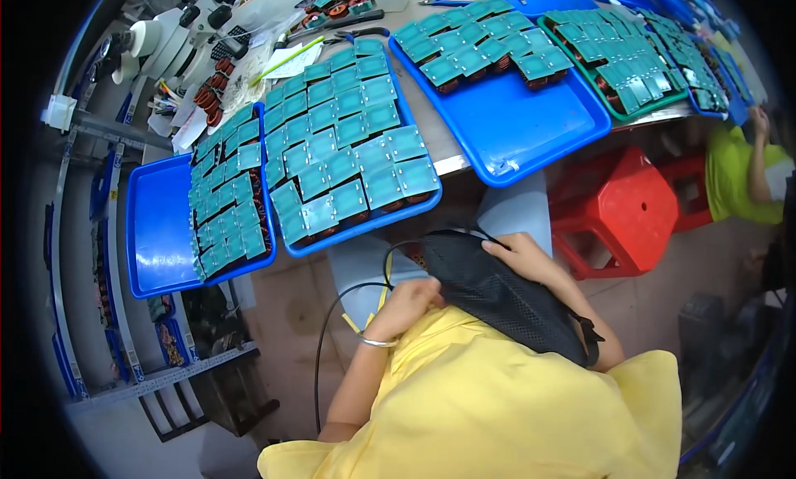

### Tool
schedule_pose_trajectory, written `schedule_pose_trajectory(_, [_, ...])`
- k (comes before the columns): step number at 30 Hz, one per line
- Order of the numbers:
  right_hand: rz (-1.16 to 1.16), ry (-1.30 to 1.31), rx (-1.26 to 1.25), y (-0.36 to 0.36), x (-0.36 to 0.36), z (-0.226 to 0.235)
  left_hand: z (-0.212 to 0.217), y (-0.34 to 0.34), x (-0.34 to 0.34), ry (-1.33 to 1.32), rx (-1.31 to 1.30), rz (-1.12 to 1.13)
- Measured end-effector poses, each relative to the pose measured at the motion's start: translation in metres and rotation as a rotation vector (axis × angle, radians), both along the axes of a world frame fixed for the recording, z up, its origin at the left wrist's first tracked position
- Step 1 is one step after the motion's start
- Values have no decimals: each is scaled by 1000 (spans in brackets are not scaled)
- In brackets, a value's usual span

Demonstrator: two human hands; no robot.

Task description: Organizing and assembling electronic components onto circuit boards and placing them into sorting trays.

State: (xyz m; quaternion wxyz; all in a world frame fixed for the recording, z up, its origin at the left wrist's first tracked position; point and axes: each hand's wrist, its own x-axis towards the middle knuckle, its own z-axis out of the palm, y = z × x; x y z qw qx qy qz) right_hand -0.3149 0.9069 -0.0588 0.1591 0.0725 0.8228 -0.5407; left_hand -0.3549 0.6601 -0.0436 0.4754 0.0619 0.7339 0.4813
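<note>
A black mesh pouch (506, 301) lies against my yellow shirt in my lap. My right hand (522, 257) rests on its upper edge, fingers curled over the rim. My left hand (406, 307), with a thin bangle on the wrist, grips the pouch's left end where a black cable (332, 338) loops out and down. Just in front of my hands, a blue tray (365, 224) carries rows of teal square parts (348, 147) stacked on copper coils.
Another blue tray (157, 230) at the left is half filled with teal parts. A further blue tray (531, 131) and a green tray (655, 106) lie at the right. A red plastic stool (630, 210) stands below the table. A person in a green shirt (738, 176) sits far right. A microscope (162, 44) stands upper left.
</note>
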Motion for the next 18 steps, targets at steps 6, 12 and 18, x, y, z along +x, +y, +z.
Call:
schedule_pose_trajectory(6, [155, 169, 236, -12, -15, 8, 16, -8, 2, -91, 138, 247])
schedule_pose_trajectory(12, [297, 157, 419, 17, -29, 117, 4, -37, 23, 32, 84, 291])
schedule_pose_trajectory(18, [533, 409, 429, 32, -47, 223, 19, -76, 20, 194, 58, 338])
